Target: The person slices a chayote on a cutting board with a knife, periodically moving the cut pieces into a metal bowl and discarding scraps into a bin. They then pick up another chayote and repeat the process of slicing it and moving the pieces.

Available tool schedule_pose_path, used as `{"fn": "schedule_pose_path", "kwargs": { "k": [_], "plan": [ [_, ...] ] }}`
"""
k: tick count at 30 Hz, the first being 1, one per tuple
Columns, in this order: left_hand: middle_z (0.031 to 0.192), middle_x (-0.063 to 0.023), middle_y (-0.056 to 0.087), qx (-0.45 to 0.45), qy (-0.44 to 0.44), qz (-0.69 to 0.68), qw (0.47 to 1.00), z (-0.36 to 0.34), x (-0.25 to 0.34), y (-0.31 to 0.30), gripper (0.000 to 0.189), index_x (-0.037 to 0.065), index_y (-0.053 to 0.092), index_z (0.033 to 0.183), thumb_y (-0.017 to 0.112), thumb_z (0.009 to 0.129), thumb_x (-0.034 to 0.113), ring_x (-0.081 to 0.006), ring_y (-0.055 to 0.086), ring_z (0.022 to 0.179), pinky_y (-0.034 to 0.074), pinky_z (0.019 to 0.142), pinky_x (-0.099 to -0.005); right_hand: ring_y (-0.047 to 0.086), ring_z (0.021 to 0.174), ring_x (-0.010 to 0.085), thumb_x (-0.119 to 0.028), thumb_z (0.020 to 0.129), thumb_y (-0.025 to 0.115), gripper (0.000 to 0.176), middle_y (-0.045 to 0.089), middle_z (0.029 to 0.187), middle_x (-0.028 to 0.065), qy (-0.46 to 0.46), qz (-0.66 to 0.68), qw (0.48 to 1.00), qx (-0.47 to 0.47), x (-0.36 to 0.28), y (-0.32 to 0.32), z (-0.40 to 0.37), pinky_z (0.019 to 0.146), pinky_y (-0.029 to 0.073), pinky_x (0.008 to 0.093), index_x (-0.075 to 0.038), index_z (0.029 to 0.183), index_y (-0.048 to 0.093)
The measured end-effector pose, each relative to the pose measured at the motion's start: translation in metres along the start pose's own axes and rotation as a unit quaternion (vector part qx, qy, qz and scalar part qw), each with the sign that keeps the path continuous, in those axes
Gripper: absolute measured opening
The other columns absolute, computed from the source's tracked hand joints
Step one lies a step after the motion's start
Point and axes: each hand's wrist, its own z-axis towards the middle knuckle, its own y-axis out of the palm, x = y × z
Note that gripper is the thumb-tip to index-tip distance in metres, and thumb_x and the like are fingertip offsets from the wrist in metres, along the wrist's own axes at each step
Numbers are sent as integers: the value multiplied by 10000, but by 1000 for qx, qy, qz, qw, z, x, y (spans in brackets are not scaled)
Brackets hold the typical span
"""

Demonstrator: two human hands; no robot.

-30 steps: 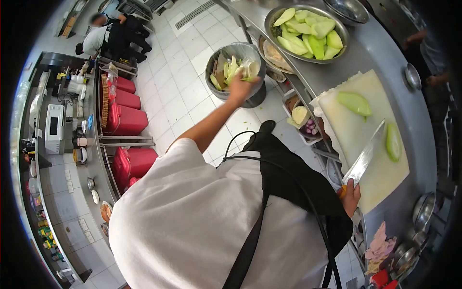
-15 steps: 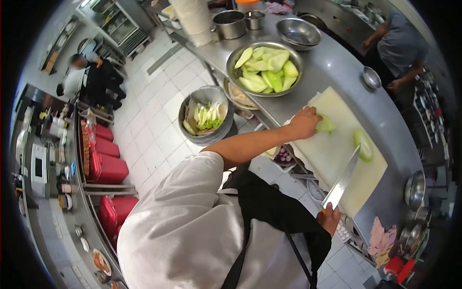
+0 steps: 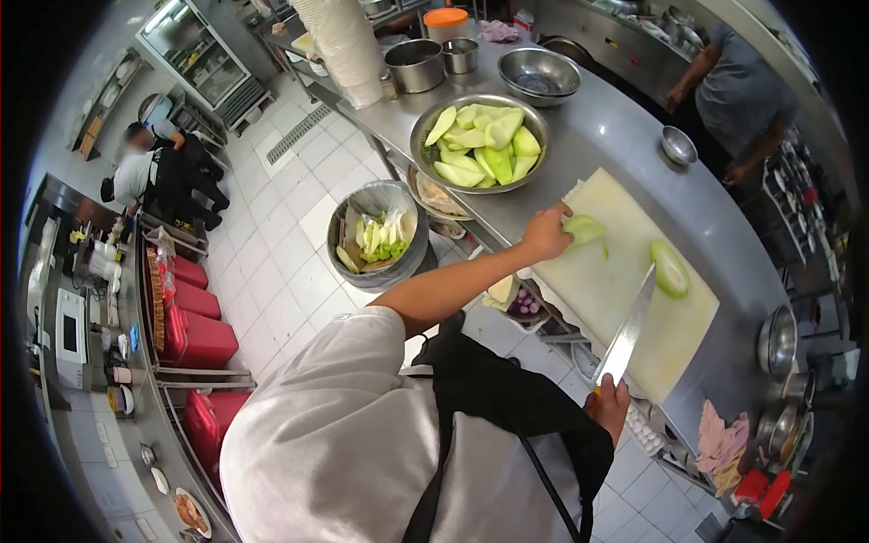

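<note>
My left hand is at the near upper edge of the white cutting board, its fingers closed on a pale green vegetable piece that rests on the board. In my right hand, at the board's near lower edge, is the handle of a large kitchen knife. Its blade slants up across the board, the tip beside a hollowed pale green vegetable half. A small green scrap lies near the held piece. Beyond my left hand stands a metal colander heaped with similar green pieces.
A lined bin with trimmings stands on the floor left of the steel table. Metal bowls, pots and stacked white cups are at the back. A pink cloth lies lower right. Other people stand at far left and upper right.
The whole view has shifted slightly. The knife tip has drawn a little left of the vegetable half. My left hand keeps its hold on the piece at nearly the same spot.
</note>
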Motion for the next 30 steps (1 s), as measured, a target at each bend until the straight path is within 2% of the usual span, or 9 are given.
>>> {"fn": "schedule_pose_path", "kwargs": {
  "k": [5,9,11,12,15,18,21,26,30],
  "plan": [
    [879,-77,680,71,-35,-177,981,14,-29,-40,468,45,629,1200,845,793,133,-156,642,775,527,685,-312,508,459,149,-332,1058,514,294,518,615,42,-12,-14,1000,-16,1,-3,2,426,430,312,-61,945,517],
    [854,-81,668,188,-52,-59,979,12,0,-133,529,-19,617,1257,839,842,222,-166,615,732,509,651,-314,491,466,125,-316,1057,520,283,505,614,25,12,0,1000,-11,7,-13,0,426,421,308,-59,936,531],
    [905,-173,681,337,170,170,910,34,-34,-151,553,-33,629,1292,796,877,292,-335,627,801,510,797,-435,485,469,119,-309,1055,528,275,502,615,24,15,-13,1000,-4,-3,-16,-6,425,417,302,-60,940,535],
    [979,-214,681,383,175,263,868,22,0,-154,518,-7,661,1266,790,873,306,-409,614,925,481,892,-481,481,470,116,-304,1056,530,267,498,614,23,19,4,1000,0,-2,-20,-8,423,413,297,-60,947,540],
    [1116,-201,677,218,242,88,941,24,42,-111,493,67,681,1283,811,847,257,-371,596,1095,486,928,-454,478,459,113,-299,1063,525,260,496,610,28,12,39,999,27,5,-33,-11,421,416,286,-57,972,559],
    [1259,-182,669,-19,353,80,932,10,106,7,509,43,673,1273,826,835,253,-365,609,1183,465,1057,-454,508,445,126,-301,1068,510,275,518,602,30,10,43,997,66,8,-50,-19,421,425,294,-55,952,553],
    [1507,-178,492,-227,390,123,884,18,138,89,696,138,540,1462,801,817,162,-400,428,1409,400,1157,-443,504,445,126,-292,1069,508,272,516,601,29,10,65,993,94,12,-60,-30,414,423,295,-52,947,545],
    [1636,-133,300,-347,464,408,705,29,189,170,903,263,365,1577,680,773,-1,-471,235,1512,304,1170,-661,491,437,130,-281,1064,514,266,504,596,34,0,102,984,144,45,-69,-53,403,418,289,-53,929,533],
    [1531,-135,405,-378,436,377,724,63,171,221,741,228,544,1448,735,747,84,-476,352,1420,394,1023,-758,481,415,138,-288,1067,509,264,489,595,38,9,116,977,178,70,-70,-63,384,415,291,-64,927,522]
  ]
}}
